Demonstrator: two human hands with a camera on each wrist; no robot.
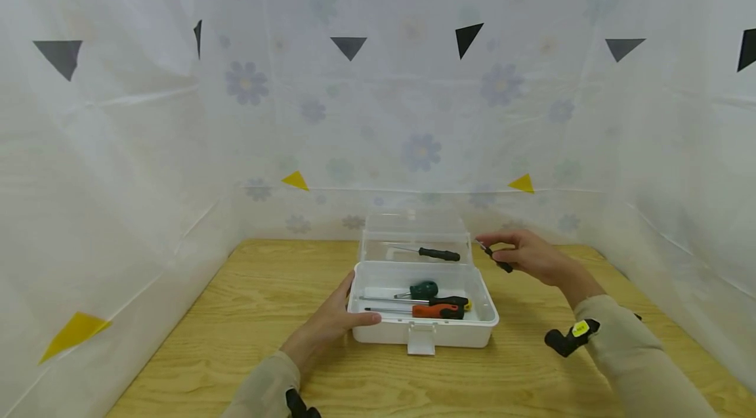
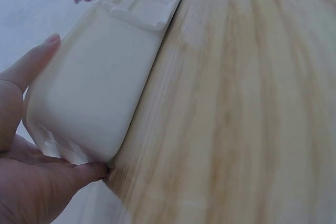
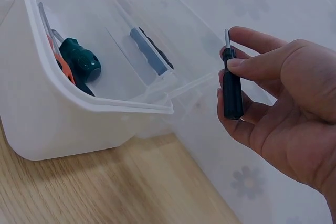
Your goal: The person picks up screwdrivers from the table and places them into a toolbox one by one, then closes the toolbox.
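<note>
**One driver in hand, three in the box**

Right hand [image 1: 531,255] raised just beside the box's far right corner, thumb and fingers pinched round a small black driver [image 3: 231,85]. Short handle, thin metal tip pointing up past the fingertips in the right wrist view. Held clear of the box [image 1: 481,323], above the table [image 1: 236,339], not yet over the open tray.

Left hand [image 1: 331,323] flat against the box's left end, fingers nearly straight, thumb along the front lower corner, palm bracing the wall. Nothing gripped; only steadying. Left wrist view shows the same: white wall [image 2: 100,82] cradled between thumb and fingers, latch further along the front.

Box standing open on the wood, clear lid [image 1: 413,234] tipped back and upright. Inside the tray: a green driver [image 1: 422,289], and below it a black driver [image 1: 445,301] and an orange driver [image 1: 434,312] lying side by side, shafts pointing left. A further black-handled shape [image 1: 438,254] seen at the lid, most likely the carry handle showing through the clear plastic rather than a tool, though hard to tell for certain.

Judged from how things lie: three tools stowed, a fourth near the rim. Whether going in or just taken out cannot be told from these views. If going in, little left beyond laying it down, swinging the lid over and snapping the front latch [image 1: 422,337]. No other loose tools seen on the table.
</note>
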